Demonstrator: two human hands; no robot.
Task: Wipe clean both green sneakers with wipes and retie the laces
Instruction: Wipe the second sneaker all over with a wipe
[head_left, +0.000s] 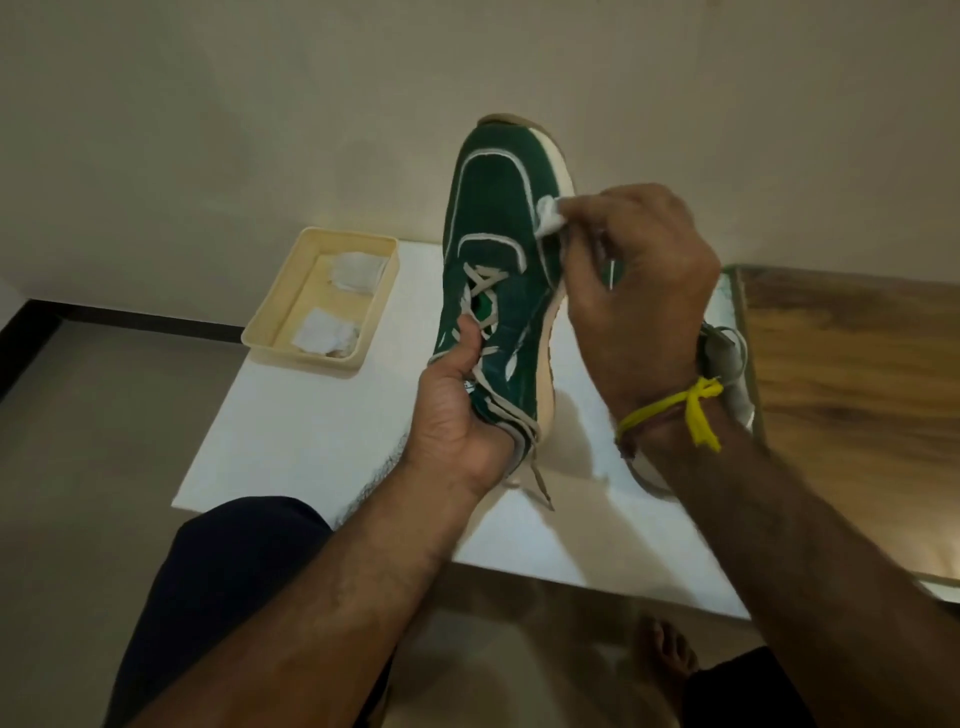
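A plain beige wall fills the background above a grey floor with a dark skirting strip at the left. A white bench (291, 441) stands in front of the person, with a wood-grain surface (852, 395) just beside it on the right. Held up above the bench, toe pointing away, is a green sneaker (493, 249) with cream trim and a pale sole. The left hand (457, 410) grips it at the heel end, thumb curled over the loose laces (485, 291). The right hand (639, 291), a yellow thread (680, 410) tied at its wrist, pinches a white wipe (550, 215) and presses it against the sole edge near the toe. That right forearm hides most of a second shoe (727, 358) lying on the bench, so only pale parts show. At the bench's far left corner sits a cream tray (291, 291) holding two crumpled wipes (332, 332). Below, dark trousers and a bare foot (665, 654) are visible.
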